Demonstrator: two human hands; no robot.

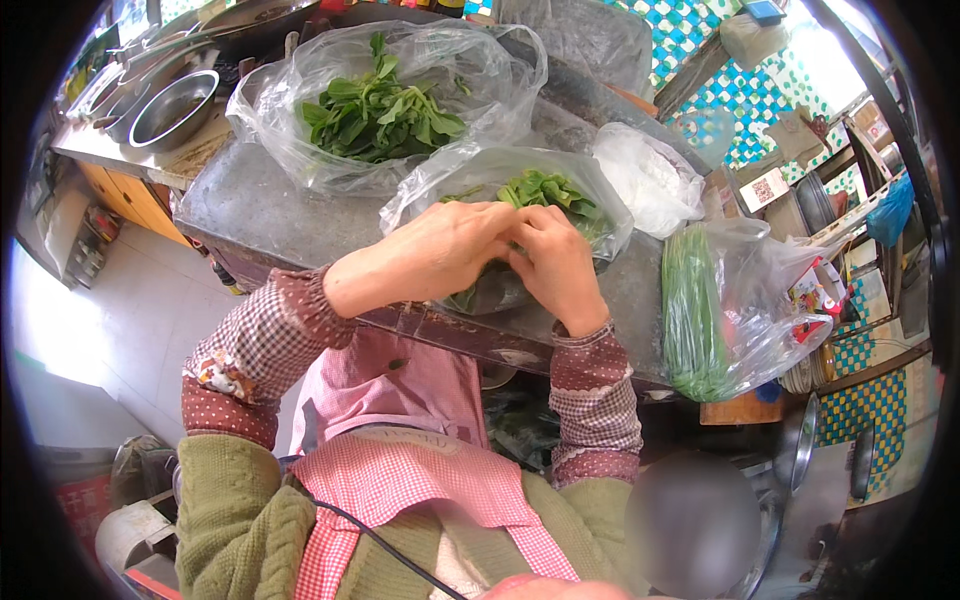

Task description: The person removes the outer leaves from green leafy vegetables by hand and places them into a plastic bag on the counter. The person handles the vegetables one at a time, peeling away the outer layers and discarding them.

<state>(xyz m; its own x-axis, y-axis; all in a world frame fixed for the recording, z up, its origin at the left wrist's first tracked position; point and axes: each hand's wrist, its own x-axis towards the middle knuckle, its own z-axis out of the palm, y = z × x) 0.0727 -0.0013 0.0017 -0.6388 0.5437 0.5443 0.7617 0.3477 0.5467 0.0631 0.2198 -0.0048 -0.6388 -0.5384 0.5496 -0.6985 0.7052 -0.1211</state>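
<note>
My left hand (431, 251) and my right hand (556, 264) meet fingertip to fingertip above a clear plastic bag (412, 201). Both pinch leafy greens (466, 298), whose dark leaves show below my fingers; the grip itself is mostly hidden. Behind my fingers, more leafy greens (551, 189) lie in this bag. Farther back, a larger open plastic bag (262, 112) holds a heap of leafy green vegetables (375, 120). Both bags rest on a worn grey countertop (247, 196).
Long green stalks (690, 315) in a plastic bag overhang the counter's right edge. Beside them sits a crumpled white plastic bag (646, 176). Metal bowls (174, 112) stand at the left back, near a wok (255, 19). A blurred round patch (694, 525) covers the lower right.
</note>
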